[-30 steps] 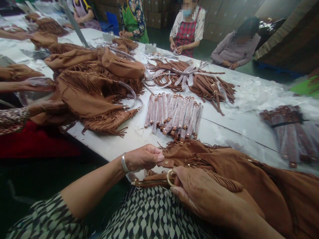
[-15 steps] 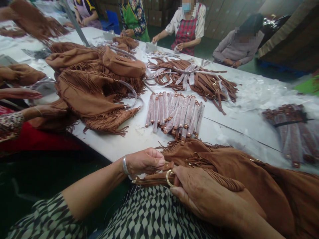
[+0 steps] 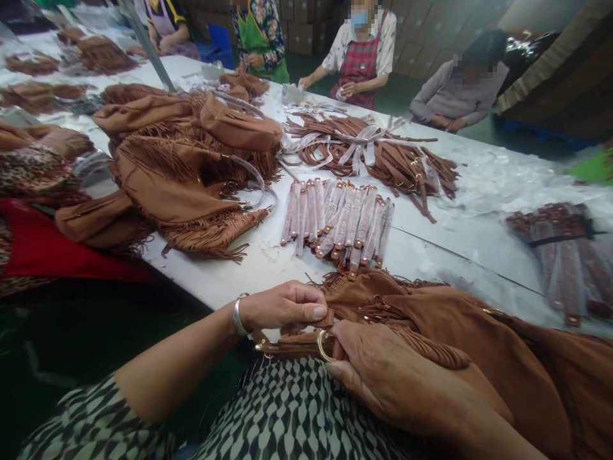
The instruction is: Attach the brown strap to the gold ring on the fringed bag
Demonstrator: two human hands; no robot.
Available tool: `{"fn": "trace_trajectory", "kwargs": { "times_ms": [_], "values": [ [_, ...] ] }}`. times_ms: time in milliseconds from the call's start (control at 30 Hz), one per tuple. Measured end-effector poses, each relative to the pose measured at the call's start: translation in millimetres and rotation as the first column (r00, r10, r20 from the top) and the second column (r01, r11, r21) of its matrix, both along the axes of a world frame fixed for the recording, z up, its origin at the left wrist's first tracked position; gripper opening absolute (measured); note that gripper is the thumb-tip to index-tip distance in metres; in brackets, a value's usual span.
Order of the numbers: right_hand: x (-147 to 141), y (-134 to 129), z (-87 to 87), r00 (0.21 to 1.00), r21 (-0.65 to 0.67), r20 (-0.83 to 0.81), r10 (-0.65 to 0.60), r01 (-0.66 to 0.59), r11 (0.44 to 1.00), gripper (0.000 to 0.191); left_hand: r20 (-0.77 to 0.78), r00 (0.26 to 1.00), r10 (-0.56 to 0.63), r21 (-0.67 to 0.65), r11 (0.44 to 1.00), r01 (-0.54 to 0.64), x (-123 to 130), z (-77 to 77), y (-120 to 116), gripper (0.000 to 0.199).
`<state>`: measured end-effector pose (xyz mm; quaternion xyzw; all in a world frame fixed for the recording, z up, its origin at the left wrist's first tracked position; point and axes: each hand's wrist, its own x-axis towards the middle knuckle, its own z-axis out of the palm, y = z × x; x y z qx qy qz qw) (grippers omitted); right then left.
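A brown fringed bag (image 3: 445, 313) lies across my lap and the table's front edge, its zipped edge running to the left below my hands. My left hand (image 3: 287, 306) pinches the end of a brown leather strap (image 3: 327, 319) between thumb and fingers, just above a gold ring (image 3: 324, 345). With thumb and fingers closed, my right hand (image 3: 378, 364) grips that ring at the bag's edge. The strap end is close to the ring; my fingers hide part of both.
Plastic-wrapped straps (image 3: 338, 220) lie in a pile beyond my hands, with long straps (image 3: 373, 150) behind. Several fringed bags (image 3: 167, 185) are heaped at left. A bound strap bundle (image 3: 567, 255) lies at right. People stand or sit around the white table (image 3: 225, 278).
My left hand has moved slightly right with the strap end, which now sits nearer the ring. My right hand stays put. A co-worker's hands at left have drawn away from the bag heap.
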<state>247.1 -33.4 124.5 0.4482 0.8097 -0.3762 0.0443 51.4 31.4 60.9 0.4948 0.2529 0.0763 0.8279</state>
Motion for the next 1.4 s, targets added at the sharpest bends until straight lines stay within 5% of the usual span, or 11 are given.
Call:
{"fn": "trace_trajectory", "kwargs": {
  "times_ms": [233,633,1400],
  "values": [
    [0.7,2.9,0.7,0.999,0.046,-0.038,0.000,0.002,0.999,0.012,0.006,0.987,0.161,-0.147,0.976,-0.159,3.6,-4.5,-7.3,0.031],
    [-0.7,8.1,-2.1,0.999,0.027,-0.017,0.029,-0.029,0.999,0.013,0.108,0.971,0.213,-0.292,0.941,-0.174,4.1,-15.1,-19.2,0.033],
    [-6.5,11.2,-6.0,0.997,-0.040,-0.066,0.041,-0.044,0.998,0.020,0.095,0.954,0.284,-0.312,0.919,-0.243,-0.8,-20.5,-24.7,0.033]
  ]
}}
